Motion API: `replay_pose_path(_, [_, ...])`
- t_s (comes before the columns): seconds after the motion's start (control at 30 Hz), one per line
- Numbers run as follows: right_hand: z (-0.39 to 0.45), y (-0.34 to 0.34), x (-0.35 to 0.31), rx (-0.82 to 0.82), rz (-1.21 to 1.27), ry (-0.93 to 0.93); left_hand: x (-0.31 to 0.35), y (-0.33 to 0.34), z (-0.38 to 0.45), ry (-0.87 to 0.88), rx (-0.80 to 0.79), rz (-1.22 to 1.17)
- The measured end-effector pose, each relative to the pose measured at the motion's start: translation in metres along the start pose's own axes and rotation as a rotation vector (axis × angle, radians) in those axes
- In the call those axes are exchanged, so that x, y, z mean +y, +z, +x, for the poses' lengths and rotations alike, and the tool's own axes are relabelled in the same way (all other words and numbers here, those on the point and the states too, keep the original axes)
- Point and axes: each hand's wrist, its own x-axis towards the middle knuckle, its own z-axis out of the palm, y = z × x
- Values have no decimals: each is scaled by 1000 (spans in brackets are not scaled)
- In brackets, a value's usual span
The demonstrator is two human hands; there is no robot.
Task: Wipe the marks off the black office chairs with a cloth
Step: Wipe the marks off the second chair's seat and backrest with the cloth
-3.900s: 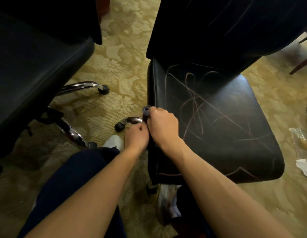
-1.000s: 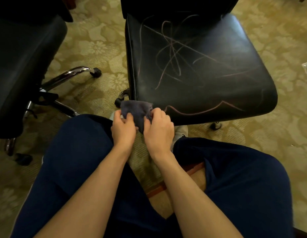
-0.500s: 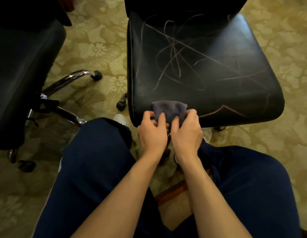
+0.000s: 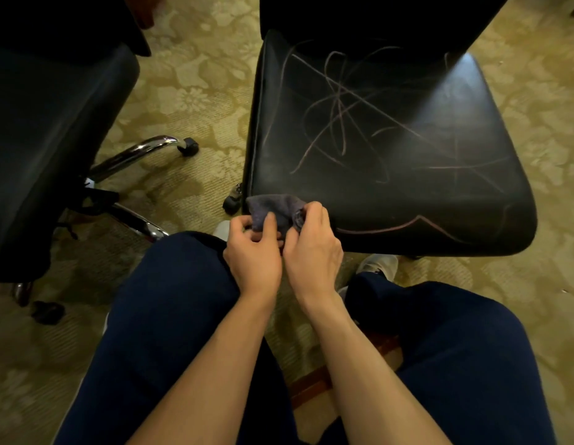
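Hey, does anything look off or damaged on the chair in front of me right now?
Yes. The black seat is covered in pale scribbled marks, looping and crossing over its middle, with a zigzag line along the front edge. They look like drawn lines, not tears. Left hand and right hand both hold the cloth at the front left corner.

Open seat ahead, chair legs to the left

Beyond the hands (image 4: 280,248), the marked seat (image 4: 391,149) lies bare up to the backrest (image 4: 375,17), which walls off its far edge. Left of the hands, a strip of carpet (image 4: 195,91) runs between this seat and the second chair (image 4: 48,139), narrowed by chrome legs (image 4: 134,152) and a caster (image 4: 232,200). Both knees (image 4: 170,300) flank the wrists just below.
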Motion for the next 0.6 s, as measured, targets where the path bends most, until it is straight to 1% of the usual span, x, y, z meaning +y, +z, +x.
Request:
replay_pose_path(0.1, [4,-14,20,21,38,93,3,22,-15,54,-24,22])
replay_pose_path(0.23, [11,-34,49,113,70,293,9,53,-32,122,-168,52])
replay_pose_path(0.33, [11,-40,56,148,69,371,7,63,-33,101,-242,63])
replay_pose_path(0.4, [8,-37,51,118,27,347,6,59,-32,71,-200,-2])
replay_pose_path(0.5, [4,-20,29,42,-60,202,4,39,-22,28,-84,-39])
replay_pose_path(0.6, [4,-1,8,-3,-113,78,2,22,1,18,-38,-14])
